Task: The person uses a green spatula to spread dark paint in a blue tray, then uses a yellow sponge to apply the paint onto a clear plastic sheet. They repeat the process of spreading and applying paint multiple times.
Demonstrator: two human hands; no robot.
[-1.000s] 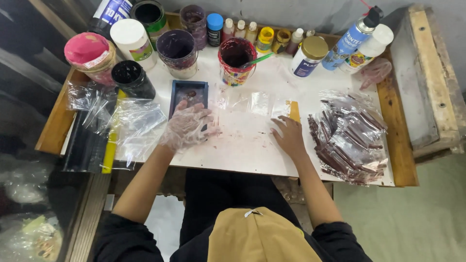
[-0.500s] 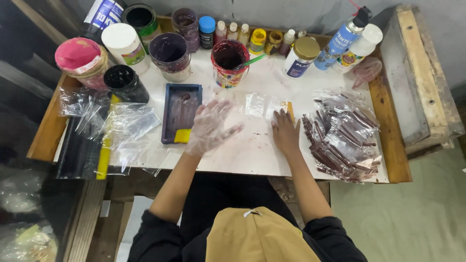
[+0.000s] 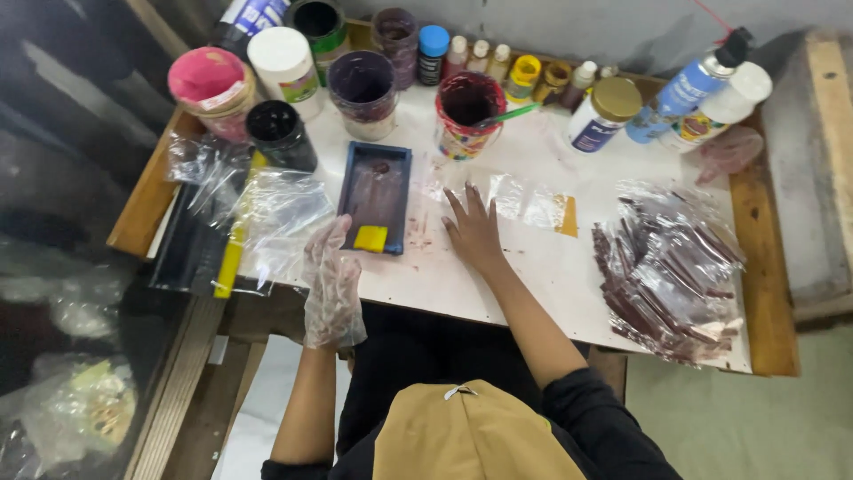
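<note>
While by L hand (image 3: 330, 271): tray (image 3: 377, 169) lengthwise away.

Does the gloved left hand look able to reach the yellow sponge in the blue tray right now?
Probably yes. The left hand hangs at the table edge just beside the yellow sponge at the near end of the blue tray, with nothing between them; the right hand lies flat clear of it.

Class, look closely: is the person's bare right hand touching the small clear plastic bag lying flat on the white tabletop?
Touching. In the head view, the bare right hand lies flat, fingertips overlapping the edge of the small clear plastic bag on the white tabletop, with no gap visible.
</note>
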